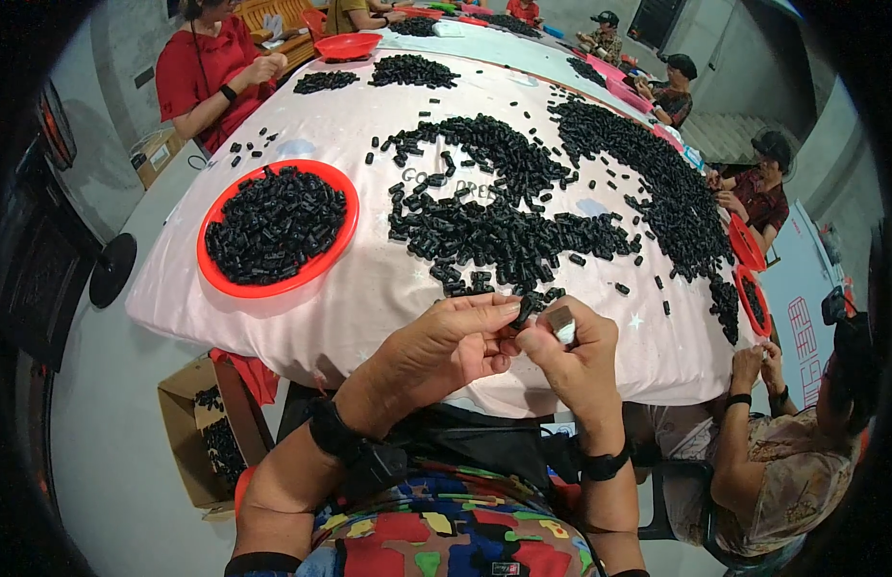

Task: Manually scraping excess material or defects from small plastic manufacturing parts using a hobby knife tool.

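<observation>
Close to the table's near edge, my left hand [446,348] pinches a small black plastic part [525,307] between thumb and fingers. Right beside it, my right hand [582,370] is closed around a small tool with a flat, greyish-brown squared end [561,320]; the rest of it is hidden in the fist. The fingertips of both hands meet at the black part. Just beyond them spreads a loose pile of similar black parts [475,231]. To the left, a round red tray [351,216] is heaped with more of them.
A pale pink cloth [388,337] covers the large table. A long heap of black parts [672,202] runs along its right side. An open cardboard box [246,413] stands on the floor at lower left. A co-worker [782,462] sits close on my right; others line the table.
</observation>
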{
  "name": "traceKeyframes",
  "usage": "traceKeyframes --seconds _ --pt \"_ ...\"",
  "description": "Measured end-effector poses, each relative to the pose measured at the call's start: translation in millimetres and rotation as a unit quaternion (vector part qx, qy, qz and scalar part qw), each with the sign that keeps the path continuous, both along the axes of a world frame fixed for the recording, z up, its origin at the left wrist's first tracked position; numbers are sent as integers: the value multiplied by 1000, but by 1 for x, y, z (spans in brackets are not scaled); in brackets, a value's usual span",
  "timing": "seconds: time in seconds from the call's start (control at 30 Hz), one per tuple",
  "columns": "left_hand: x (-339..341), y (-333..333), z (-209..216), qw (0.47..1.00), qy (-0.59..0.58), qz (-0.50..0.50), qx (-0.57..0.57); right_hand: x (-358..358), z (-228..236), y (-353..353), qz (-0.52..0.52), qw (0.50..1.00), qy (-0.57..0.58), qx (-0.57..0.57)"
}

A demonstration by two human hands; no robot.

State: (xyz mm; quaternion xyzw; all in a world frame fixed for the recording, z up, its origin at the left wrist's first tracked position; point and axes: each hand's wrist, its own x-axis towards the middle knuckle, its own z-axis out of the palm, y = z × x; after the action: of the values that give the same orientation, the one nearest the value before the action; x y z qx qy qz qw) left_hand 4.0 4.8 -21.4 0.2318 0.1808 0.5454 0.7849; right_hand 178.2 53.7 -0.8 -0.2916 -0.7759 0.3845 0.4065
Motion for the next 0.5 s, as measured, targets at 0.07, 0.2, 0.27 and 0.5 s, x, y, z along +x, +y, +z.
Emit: traceKeyframes --seconds 0.07,0.2,0.27,0.5 --pt "0 1 -3 1000 7 -7 6 -2 1 -1 0 1000 -17 11" --pt "-1 1 -6 1000 4 -22 18 -4 -2 0 -26 997 -46 62" --pt "1 1 -6 1000 1 -16 19 -4 -5 3 -30 996 -48 68" --pt "5 0 -4 1000 11 6 9 -5 -2 0 -55 990 -81 99"
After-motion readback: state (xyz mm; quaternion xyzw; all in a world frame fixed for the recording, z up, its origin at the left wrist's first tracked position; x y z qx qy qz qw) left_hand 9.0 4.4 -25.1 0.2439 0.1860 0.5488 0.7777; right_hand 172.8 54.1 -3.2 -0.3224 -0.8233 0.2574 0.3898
